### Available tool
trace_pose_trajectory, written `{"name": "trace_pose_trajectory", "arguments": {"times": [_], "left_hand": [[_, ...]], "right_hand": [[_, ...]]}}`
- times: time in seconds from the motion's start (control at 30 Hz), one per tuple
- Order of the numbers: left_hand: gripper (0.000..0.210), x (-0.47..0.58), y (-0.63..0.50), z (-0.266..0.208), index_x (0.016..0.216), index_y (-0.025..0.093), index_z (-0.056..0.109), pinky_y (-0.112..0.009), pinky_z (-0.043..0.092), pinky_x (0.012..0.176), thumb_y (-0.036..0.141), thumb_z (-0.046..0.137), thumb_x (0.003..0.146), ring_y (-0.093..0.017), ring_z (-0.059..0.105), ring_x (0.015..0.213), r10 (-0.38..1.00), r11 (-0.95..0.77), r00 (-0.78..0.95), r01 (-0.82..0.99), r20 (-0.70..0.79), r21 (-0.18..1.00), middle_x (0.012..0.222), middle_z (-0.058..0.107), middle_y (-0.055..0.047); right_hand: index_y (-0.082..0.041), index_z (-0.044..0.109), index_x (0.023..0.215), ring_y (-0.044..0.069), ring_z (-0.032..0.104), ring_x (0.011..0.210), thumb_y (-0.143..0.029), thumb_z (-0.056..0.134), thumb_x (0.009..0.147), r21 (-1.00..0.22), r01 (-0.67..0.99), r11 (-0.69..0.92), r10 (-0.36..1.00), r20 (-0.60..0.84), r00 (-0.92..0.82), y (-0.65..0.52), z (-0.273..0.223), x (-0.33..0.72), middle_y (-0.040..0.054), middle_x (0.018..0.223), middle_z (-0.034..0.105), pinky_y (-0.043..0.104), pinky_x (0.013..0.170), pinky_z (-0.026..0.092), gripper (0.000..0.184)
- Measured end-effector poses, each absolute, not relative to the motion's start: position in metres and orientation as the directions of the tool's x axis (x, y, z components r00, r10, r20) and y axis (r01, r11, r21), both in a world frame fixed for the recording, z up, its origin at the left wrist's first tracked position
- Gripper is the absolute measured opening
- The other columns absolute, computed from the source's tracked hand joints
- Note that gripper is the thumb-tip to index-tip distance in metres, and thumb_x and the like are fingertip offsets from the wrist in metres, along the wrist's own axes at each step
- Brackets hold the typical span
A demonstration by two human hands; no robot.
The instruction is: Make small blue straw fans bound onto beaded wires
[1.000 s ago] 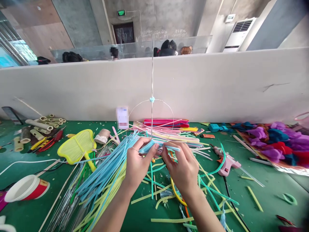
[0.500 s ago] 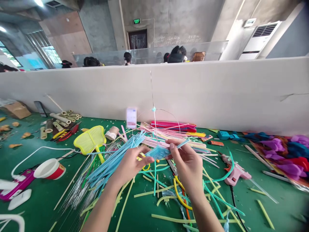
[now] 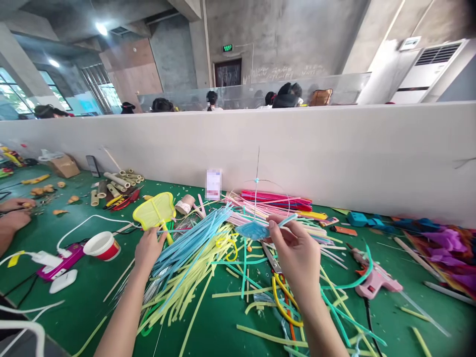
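My right hand (image 3: 297, 248) pinches a blue fuzzy wing-shaped piece (image 3: 253, 230), with a blue stem end poking out above the fingers. Behind that piece rises a thin upright wire (image 3: 258, 161) with a small light-blue knot and a wide wire loop. Out to the left, my left hand (image 3: 148, 250) has its fingers drawn together at the left side of the bundle of blue pipe cleaners (image 3: 197, 238). What lies between those fingertips I cannot make out. The handle of a yellow mesh paddle (image 3: 156, 210) is just beside them.
Yellow pipe cleaners (image 3: 193, 282) lie beneath the blue ones. Scissors with yellow handles (image 3: 277, 292) rest near my right wrist. A pink glue gun (image 3: 377, 282) is to the right, a paper cup (image 3: 102, 246) and power strip (image 3: 63, 263) left. Another person's hands (image 3: 15, 218) are far left.
My left hand has let go of the blue piece and moved left to the side of the blue bundle. My right hand still holds the piece. The view has shifted left.
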State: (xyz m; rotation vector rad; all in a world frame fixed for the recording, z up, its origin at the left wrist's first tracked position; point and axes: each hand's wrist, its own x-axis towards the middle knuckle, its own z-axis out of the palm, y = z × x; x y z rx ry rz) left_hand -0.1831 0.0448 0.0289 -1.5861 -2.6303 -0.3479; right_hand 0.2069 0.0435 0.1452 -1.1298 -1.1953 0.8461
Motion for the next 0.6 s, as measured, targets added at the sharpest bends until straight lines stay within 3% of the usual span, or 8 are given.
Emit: {"name": "trace_pose_trajectory", "arguments": {"times": [0.13,0.3,0.4,0.6], "left_hand": [[0.043,-0.172,0.035,0.030,0.108,0.019,0.066,-0.032,0.049,0.081,0.045,0.033,0.098,-0.028,0.067,0.103,0.875,0.444,-0.471,0.873,0.111,0.199,0.111,0.073,-0.013],[0.049,-0.170,0.046,0.037,0.084,0.022,0.072,-0.047,0.048,0.077,0.057,0.038,0.091,-0.041,0.067,0.098,0.814,0.564,-0.579,0.804,0.034,0.186,0.092,0.074,-0.017],[0.042,-0.171,0.061,0.040,0.089,0.022,0.074,-0.055,0.047,0.079,0.055,0.049,0.084,-0.046,0.065,0.102,0.767,0.630,-0.641,0.754,0.005,0.186,0.098,0.074,-0.019],[0.042,-0.185,0.062,0.040,0.093,0.017,0.074,-0.057,0.046,0.082,0.051,0.054,0.079,-0.047,0.064,0.105,0.728,0.674,-0.685,0.720,0.015,0.166,0.103,0.073,-0.024]], "right_hand": [[-0.018,0.074,0.102,0.025,0.077,0.083,-0.045,0.069,0.084,-0.964,0.086,0.250,0.942,0.263,0.207,0.044,0.146,0.207,0.0116,0.106,0.077,0.032,0.068,0.064,0.033],[-0.018,0.073,0.103,0.027,0.076,0.087,-0.047,0.068,0.084,-0.966,0.080,0.245,0.946,0.257,0.198,0.044,0.144,0.206,0.0119,0.107,0.077,0.033,0.068,0.064,0.035],[-0.017,0.072,0.103,0.027,0.076,0.086,-0.048,0.067,0.084,-0.966,0.066,0.248,0.950,0.256,0.181,0.043,0.144,0.204,0.0116,0.105,0.077,0.034,0.067,0.064,0.036],[-0.018,0.072,0.101,0.025,0.075,0.078,-0.049,0.068,0.084,-0.976,0.044,0.215,0.966,0.219,0.140,0.039,0.144,0.196,0.0098,0.092,0.078,0.034,0.067,0.063,0.036]]}}
